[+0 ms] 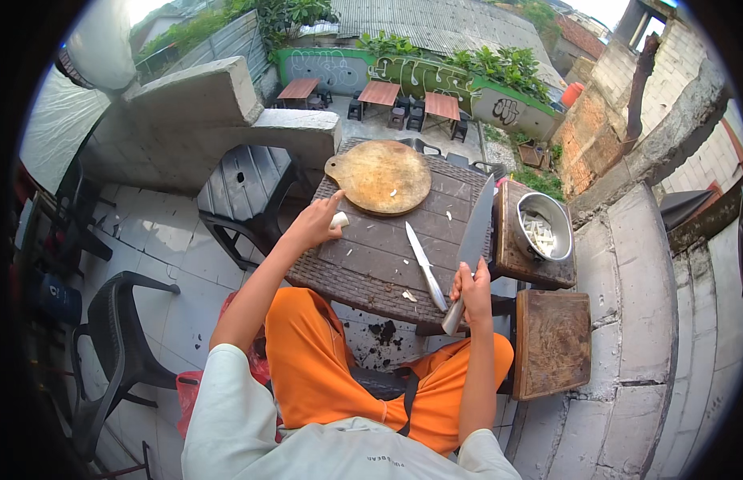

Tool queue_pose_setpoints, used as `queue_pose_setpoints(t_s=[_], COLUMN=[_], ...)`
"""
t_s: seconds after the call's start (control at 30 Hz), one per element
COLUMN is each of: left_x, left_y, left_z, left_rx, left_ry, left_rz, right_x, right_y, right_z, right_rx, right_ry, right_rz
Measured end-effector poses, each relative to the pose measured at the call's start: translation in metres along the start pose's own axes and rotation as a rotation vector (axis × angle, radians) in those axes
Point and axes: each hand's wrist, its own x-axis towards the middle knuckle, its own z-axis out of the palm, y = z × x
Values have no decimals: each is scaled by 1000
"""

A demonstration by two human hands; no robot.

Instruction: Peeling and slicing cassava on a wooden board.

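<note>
My left hand (314, 223) holds a short, pale piece of peeled root vegetable (340, 221) at the table's left side, close to the cutting board. In my right hand (472, 289) is a large chef's knife (476, 222), its wide blade pointing away from me. A smaller knife (420, 251) with a metal handle lies on the brown woven table (371, 252), left of the large one. The round wooden cutting board (383, 177) rests at the table's far side, handle to the left. One small white scrap (393, 192) lies on it.
A metal pot (544, 227) with pale cut pieces stands on a wooden stool (503, 234) at right. Another wooden stool (552, 345) is nearer me. A black plastic stool (245, 186) and armchair (125, 336) stand left. Peel scraps (409, 296) dot the table.
</note>
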Motion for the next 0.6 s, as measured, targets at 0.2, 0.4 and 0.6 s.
queue_pose_setpoints(t_s=[0.2,0.4,0.6], left_x=[17,88,96], left_y=[5,28,7], left_z=[12,30,51], left_rx=[-329,-624,-238], left_ry=[128,195,227], left_rz=[-199,-273,-111], right_x=[5,25,63], right_y=[-8,-17,-26], right_z=[25,62,100], right_rx=[11,-121,-516], right_ry=[-71,-122,-183], right_rz=[-8,43,-7])
